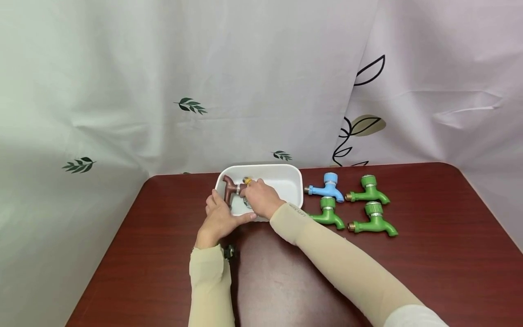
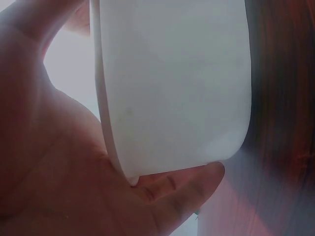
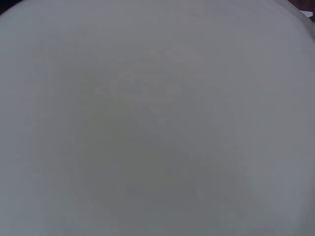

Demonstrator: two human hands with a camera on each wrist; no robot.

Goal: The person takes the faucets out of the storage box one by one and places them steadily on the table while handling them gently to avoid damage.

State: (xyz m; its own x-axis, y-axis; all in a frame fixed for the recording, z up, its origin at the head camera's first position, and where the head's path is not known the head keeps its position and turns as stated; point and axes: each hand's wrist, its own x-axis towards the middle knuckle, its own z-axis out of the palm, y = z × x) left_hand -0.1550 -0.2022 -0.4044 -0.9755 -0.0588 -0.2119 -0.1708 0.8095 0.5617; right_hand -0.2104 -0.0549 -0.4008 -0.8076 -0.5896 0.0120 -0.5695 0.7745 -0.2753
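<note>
A white plastic bin (image 1: 282, 169) stands at the back of the table. My left hand (image 1: 220, 220) holds its near left corner, fingers along the left end and thumb along the front rim. In the left wrist view, the fingers (image 2: 192, 196) lie against the outside of the bin wall (image 2: 177, 88). My right hand (image 1: 261, 197) reaches inside and grips a brown tap (image 1: 229, 188) by the part beyond its silver ring. A yellow piece (image 1: 247, 180) and a shiny metal piece show beside the fingers, mostly hidden. Only a blurred pale surface fills the right wrist view.
Right of the bin lie a blue tap (image 1: 330, 187) and several green taps (image 1: 373, 222), one partly behind the right forearm. A patterned white curtain (image 1: 245, 91) hangs behind the table (image 1: 163, 272).
</note>
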